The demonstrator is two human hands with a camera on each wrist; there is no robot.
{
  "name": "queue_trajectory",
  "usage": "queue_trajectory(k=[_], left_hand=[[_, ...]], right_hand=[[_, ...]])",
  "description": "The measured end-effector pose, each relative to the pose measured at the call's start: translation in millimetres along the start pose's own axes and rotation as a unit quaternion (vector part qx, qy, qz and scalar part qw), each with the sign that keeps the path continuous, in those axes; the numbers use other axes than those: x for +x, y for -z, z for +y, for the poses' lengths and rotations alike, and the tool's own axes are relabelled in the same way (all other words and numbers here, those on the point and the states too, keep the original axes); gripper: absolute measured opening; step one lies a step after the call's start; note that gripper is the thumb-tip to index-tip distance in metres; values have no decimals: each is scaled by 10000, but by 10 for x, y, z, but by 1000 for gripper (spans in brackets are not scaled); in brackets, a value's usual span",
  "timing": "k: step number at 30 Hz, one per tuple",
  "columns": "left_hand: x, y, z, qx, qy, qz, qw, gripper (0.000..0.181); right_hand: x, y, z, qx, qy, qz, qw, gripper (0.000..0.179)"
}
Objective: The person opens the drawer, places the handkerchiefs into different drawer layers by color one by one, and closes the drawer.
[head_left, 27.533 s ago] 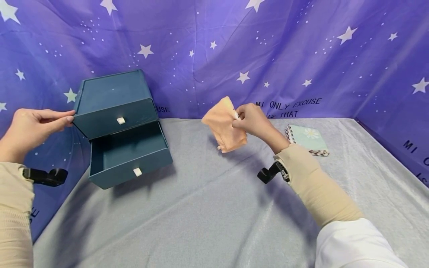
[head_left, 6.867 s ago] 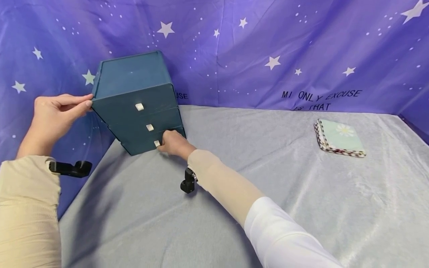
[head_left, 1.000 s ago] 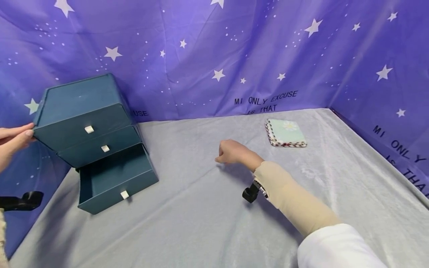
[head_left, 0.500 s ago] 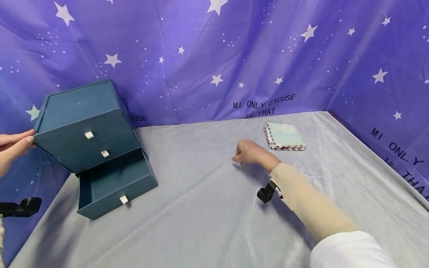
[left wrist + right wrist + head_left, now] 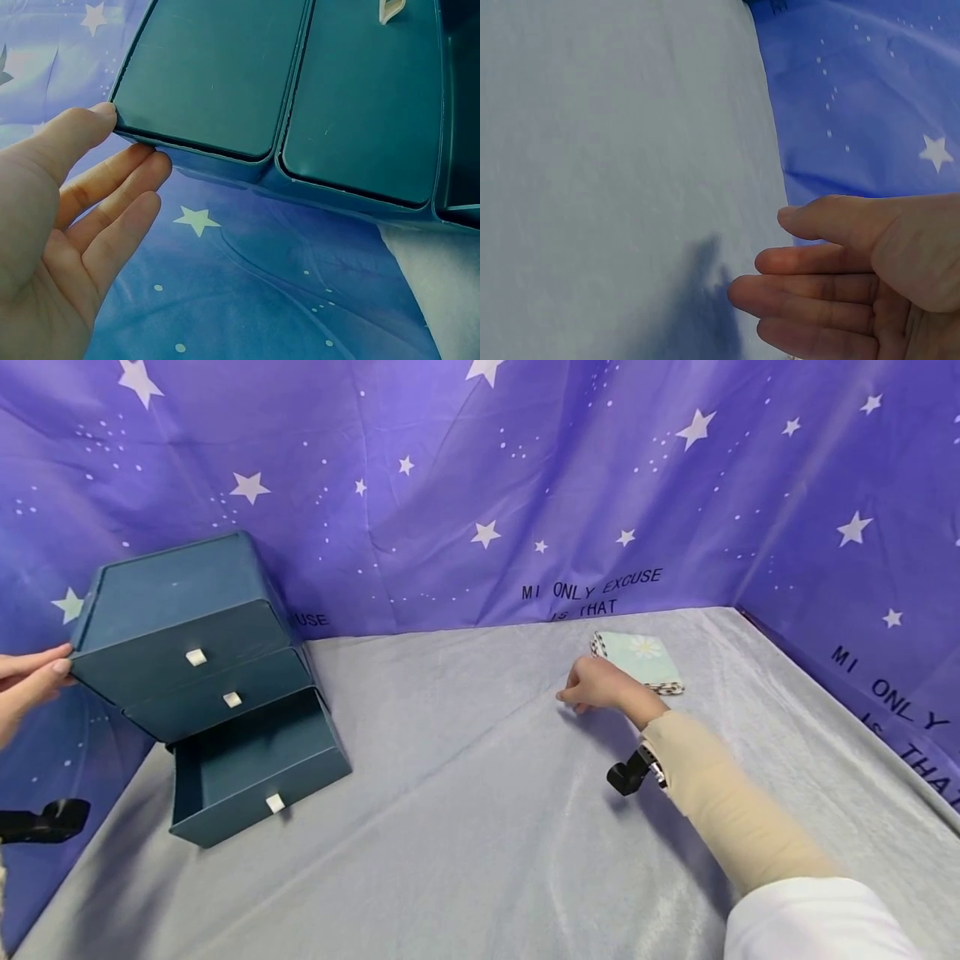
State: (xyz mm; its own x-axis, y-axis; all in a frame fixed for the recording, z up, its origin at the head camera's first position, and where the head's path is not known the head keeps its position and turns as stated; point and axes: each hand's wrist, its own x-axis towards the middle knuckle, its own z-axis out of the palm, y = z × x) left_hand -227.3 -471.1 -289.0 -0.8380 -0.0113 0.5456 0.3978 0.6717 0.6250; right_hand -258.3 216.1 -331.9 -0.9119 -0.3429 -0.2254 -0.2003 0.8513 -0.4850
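My left hand (image 5: 28, 689) holds the upper left corner of a dark teal drawer box (image 5: 176, 585); in the left wrist view its thumb lies on the front edge and its fingers at the side. Of the three drawers, the bottom drawer (image 5: 262, 788) is pulled out and its inside looks bare. The two above are pushed in. My right hand (image 5: 596, 683) hovers over the table with relaxed fingers and holds nothing. Just behind it lies a folded mint cloth (image 5: 645, 657) with a daisy and a checkered edge, partly hidden by that hand.
A grey velvety cloth covers the table (image 5: 450, 827). Purple star-printed curtains (image 5: 420, 502) stand behind and at both sides, close to the back of the drawer box. White pull tabs (image 5: 275, 802) stick out from the drawer fronts.
Long ago my right hand held an orange cloth beside the pulled-out middle drawer; later all drawers were in. Now the bottom one is out, and over the last second my right hand moved right.
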Motion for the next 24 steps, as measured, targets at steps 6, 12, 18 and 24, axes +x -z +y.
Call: queue_trajectory(k=[6,12,18,24], left_hand=[[-10,7,-11,84,-8,46,10000,31],[-17,0,0,159,-103,129,9997,30],[-16,-3,68,20,-73,106,9999,30],[-18,-10,76,136,-72,161,9998,30]], right_hand=[[-45,127,139,-45,-121,158,9998,24],[-117,298,327,245,-325,108,9991,26],[-179,525,632,665,-538,134,9962,32],[-234,645,901,857,-807,163,9929,37]])
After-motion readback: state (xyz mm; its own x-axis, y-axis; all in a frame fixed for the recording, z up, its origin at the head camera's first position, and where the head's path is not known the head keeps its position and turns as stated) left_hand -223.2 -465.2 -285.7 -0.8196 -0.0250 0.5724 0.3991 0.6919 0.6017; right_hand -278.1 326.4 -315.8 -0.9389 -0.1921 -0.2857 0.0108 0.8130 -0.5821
